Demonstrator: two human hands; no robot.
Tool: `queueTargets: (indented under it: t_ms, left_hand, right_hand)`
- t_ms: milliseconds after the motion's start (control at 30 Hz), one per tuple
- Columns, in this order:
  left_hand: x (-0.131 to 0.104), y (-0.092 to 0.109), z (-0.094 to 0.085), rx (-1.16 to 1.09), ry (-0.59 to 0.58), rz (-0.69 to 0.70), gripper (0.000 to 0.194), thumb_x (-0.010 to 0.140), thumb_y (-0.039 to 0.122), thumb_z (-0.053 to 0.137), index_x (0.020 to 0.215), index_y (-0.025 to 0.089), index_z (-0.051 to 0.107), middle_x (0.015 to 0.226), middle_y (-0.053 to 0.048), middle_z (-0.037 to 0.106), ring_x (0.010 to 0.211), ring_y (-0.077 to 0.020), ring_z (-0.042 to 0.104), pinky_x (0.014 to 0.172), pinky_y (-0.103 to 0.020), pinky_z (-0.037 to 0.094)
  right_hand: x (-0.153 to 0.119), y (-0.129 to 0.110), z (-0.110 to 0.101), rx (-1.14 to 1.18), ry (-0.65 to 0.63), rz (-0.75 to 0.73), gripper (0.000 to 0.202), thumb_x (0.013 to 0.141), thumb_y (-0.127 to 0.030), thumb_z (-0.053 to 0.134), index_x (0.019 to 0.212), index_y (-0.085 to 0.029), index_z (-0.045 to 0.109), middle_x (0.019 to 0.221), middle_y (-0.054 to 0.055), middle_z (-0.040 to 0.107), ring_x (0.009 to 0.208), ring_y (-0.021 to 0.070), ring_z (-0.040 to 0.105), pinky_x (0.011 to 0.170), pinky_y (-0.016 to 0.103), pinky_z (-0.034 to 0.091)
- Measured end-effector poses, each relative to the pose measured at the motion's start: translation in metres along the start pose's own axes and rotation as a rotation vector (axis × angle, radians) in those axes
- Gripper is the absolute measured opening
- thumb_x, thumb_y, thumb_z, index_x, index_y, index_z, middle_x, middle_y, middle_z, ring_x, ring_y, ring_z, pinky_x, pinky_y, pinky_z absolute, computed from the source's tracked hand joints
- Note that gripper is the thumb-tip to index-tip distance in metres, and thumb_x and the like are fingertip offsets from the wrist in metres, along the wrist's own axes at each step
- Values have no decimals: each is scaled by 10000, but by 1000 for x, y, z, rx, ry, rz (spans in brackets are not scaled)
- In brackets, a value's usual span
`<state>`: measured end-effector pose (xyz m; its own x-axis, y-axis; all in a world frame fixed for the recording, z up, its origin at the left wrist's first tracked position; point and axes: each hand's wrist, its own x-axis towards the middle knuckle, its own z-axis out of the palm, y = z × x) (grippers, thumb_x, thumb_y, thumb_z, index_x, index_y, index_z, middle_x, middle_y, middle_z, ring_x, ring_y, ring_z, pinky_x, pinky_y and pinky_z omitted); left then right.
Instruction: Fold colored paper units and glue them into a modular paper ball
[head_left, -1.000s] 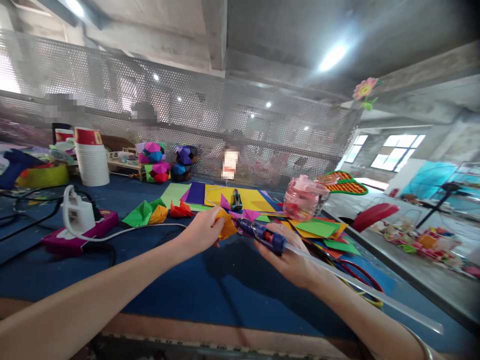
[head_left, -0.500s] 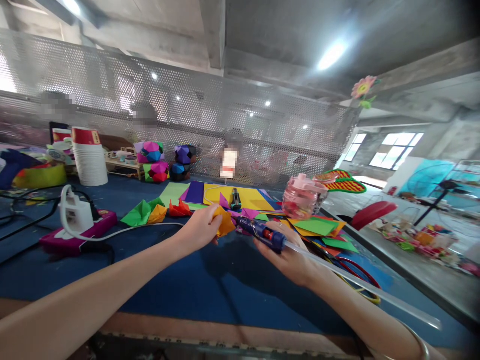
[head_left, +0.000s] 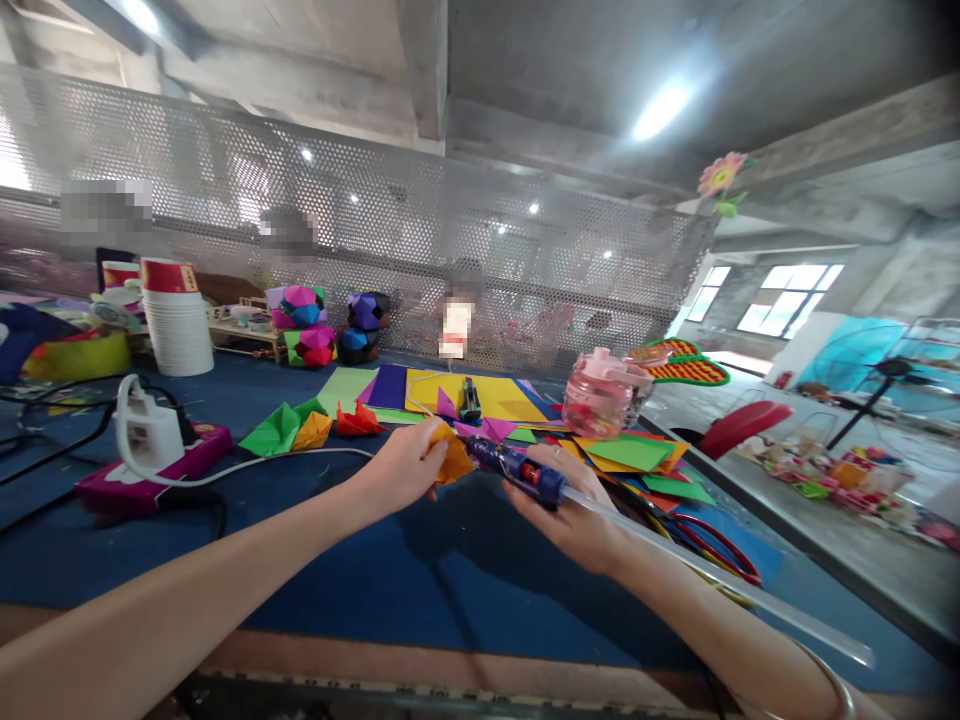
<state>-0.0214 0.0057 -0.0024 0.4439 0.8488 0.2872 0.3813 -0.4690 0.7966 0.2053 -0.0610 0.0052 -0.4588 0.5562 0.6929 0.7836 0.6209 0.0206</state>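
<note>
Pinched in my left hand (head_left: 405, 465) is a piece of folded orange paper (head_left: 454, 462). My right hand (head_left: 574, 510) is wrapped round a dark blue hot glue gun (head_left: 521, 470), its nozzle at the right edge of the orange paper; I cannot tell whether they touch. A long clear glue stick (head_left: 720, 570) sticks out of the gun's back, over my right forearm. Folded green paper (head_left: 274, 430), a small orange folded piece (head_left: 313, 431) and a red one (head_left: 358, 418) lie beyond my left hand. Purple folded paper (head_left: 491, 430) lies behind the nozzle.
A purple power strip (head_left: 161, 470) with a white plug and cables lies left, by stacked paper cups (head_left: 178, 320). Coloured paper balls (head_left: 309, 345) stand behind. A pink jar (head_left: 598, 393), paper sheets (head_left: 634, 452) and red-handled scissors (head_left: 720, 550) are at right. A stapler (head_left: 470, 400) lies on yellow paper.
The orange paper has turned slightly in my left hand, and the glue gun's nozzle has shifted a little left along its edge. Both hands keep their holds.
</note>
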Motion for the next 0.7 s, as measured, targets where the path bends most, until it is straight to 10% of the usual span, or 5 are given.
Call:
queueTargets:
  t_ms: [700]
  left_hand:
    - [5, -7, -5, 8, 50, -6, 144, 896, 318, 413, 825, 198, 450, 731, -2, 568, 491, -137, 629, 407, -214, 456]
  right_hand:
    - [3, -2, -5, 10, -38, 32, 153, 908, -322, 548, 862, -189, 607, 836, 70, 679, 753, 194, 637, 696, 312, 495]
